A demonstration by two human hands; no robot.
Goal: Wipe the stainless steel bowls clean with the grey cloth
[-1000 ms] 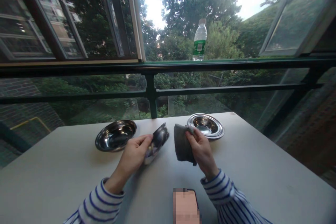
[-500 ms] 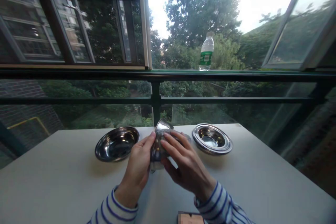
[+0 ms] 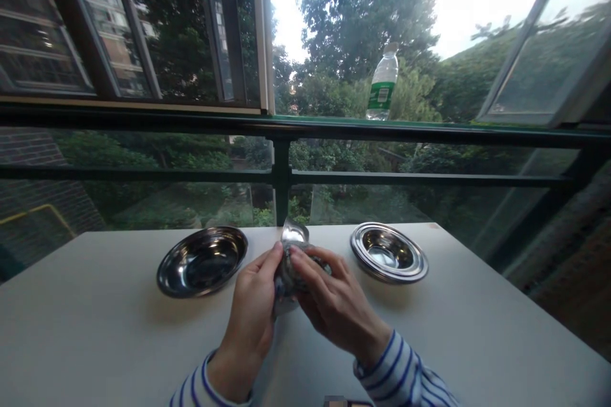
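Observation:
My left hand (image 3: 252,315) grips a small steel bowl (image 3: 292,235) held on edge above the table's middle. My right hand (image 3: 334,305) presses against the bowl's far side, fingers curled over it; the grey cloth it held a moment ago is almost entirely hidden under the fingers. Both hands meet around the bowl. A wide steel bowl (image 3: 202,261) rests on the table to the left of my hands. A rimmed steel bowl (image 3: 389,252) rests to the right.
The grey table (image 3: 95,343) runs to a dark railing (image 3: 305,130) with glass below. A plastic water bottle (image 3: 383,84) stands on the rail ledge. A phone's top edge (image 3: 346,402) peeks in at the bottom.
My right hand brought the grey cloth from beside the right bowl onto the small bowl, which my left hand raised upright. The view tilted up, so the phone slid nearly out of sight.

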